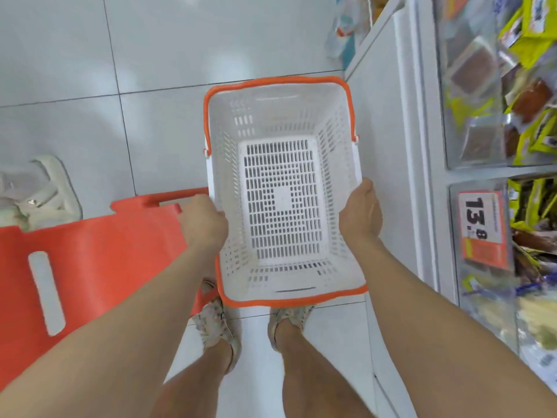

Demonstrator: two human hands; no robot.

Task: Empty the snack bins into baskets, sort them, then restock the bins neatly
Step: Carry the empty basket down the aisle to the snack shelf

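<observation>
I hold a white slotted basket (283, 267) with an orange rim and handles above the tiled floor; nothing lies inside it. My left hand (203, 223) grips its left wall, fingers curled over the edge. My right hand (361, 211) grips the right wall from outside. On the right stand clear snack bins (482, 86) full of yellow and brown packets, with a lower bin (530, 236) behind an orange price tag.
An orange plastic stool or crate (90, 251) sits on the floor at my left, touching my left forearm's side. A white shelf side panel (388, 146) runs along the right of the basket. My feet (217, 324) stand just below the basket.
</observation>
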